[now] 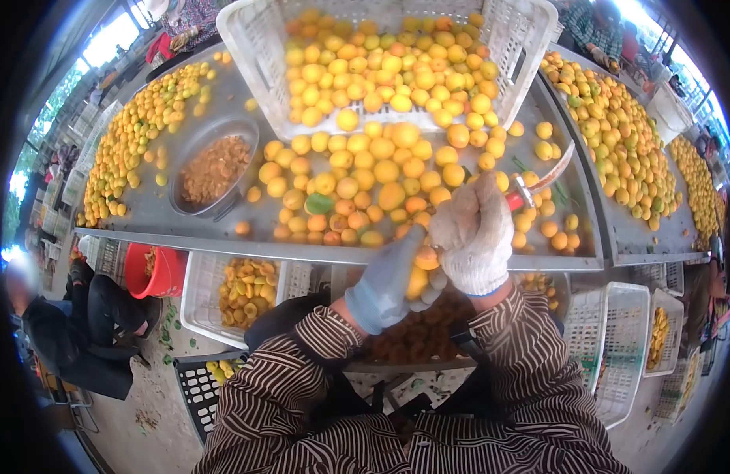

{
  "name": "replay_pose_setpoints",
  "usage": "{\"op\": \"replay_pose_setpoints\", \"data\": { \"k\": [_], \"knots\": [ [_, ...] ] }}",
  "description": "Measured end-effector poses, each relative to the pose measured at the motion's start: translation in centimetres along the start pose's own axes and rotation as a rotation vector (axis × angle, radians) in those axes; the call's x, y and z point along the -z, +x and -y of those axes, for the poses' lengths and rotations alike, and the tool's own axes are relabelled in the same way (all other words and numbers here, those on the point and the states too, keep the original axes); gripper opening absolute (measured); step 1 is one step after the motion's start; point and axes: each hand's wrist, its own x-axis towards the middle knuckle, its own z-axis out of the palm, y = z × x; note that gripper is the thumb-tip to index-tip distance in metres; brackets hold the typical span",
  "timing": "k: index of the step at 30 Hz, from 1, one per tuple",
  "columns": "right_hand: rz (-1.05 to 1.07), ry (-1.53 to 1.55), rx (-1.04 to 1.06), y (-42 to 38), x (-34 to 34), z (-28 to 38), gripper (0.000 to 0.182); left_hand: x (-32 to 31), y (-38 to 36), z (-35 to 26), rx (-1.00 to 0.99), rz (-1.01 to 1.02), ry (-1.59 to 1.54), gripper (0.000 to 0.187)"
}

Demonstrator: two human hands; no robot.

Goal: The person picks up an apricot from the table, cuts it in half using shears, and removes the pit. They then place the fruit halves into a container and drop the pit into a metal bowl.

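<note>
My left hand (388, 280), in a grey-blue glove, is closed around apricots (420, 272); at least two show between thumb and fingers. Beside it, my right hand (477, 237) in a white knit glove grips a curved knife (556, 167), its red handle partly showing and its blade pointing up and right. The two hands almost touch at the table's front edge. Just beyond them lies a heap of yellow-orange apricots (365, 170), with a green leaf (318, 203) among them. They spill from a tipped white plastic crate (258, 75).
A metal bowl (175, 193) of brown pits stands left on the metal table (144, 225). Below are a red bucket (163, 272), a white crate (199, 304) of cut fruit and stacked crates (621, 340). A person in dark clothes (73, 332) sits at left.
</note>
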Motion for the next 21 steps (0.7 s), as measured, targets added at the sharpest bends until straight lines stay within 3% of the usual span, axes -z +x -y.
{"op": "replay_pose_setpoints", "data": {
  "k": [3,6,8,10,11,12,14,15,16,18,21],
  "knots": [
    [0.058,-0.034,0.017,0.1,-0.1,-0.1,0.030,1.7,1.0,0.8,0.058,0.182,-0.174,0.039],
    [0.139,-0.080,0.042,-0.1,-0.5,-0.3,0.030,1.9,1.6,1.0,0.026,0.199,-0.175,0.039],
    [0.053,-0.121,0.041,-0.3,-1.2,-0.2,0.027,1.0,1.0,0.5,-0.023,0.165,-0.112,0.040],
    [-0.135,-0.631,0.208,-0.1,-1.7,0.2,0.021,1.0,1.0,-0.1,-0.063,0.129,-0.049,0.041],
    [-0.083,-0.648,0.254,0.0,-2.1,0.9,0.019,1.6,1.3,-0.5,-0.081,0.166,-0.072,0.035],
    [-0.055,-0.751,-0.041,-0.3,-2.4,3.4,0.020,2.4,1.7,-0.5,-0.092,0.197,-0.104,0.031],
    [0.024,-1.036,0.071,-0.5,-3.0,3.0,0.021,3.6,1.9,-0.1,-0.119,0.256,-0.154,0.027],
    [0.126,-1.211,0.084,-0.3,-1.4,2.6,0.026,3.5,1.6,-0.2,-0.385,0.170,0.273,0.028],
    [0.218,-1.194,-0.057,-1.2,-2.0,3.2,0.031,3.3,1.6,-0.7,-0.399,0.072,0.300,0.025],
    [0.381,-1.510,0.310,-1.0,-0.5,2.4,0.030,2.3,-0.2,-0.9,-1.344,-0.111,1.304,0.022],
    [0.309,-1.578,0.132,-1.7,-1.5,3.5,0.027,2.7,0.5,-0.8,-1.470,-0.256,1.530,0.019]
  ]
}}
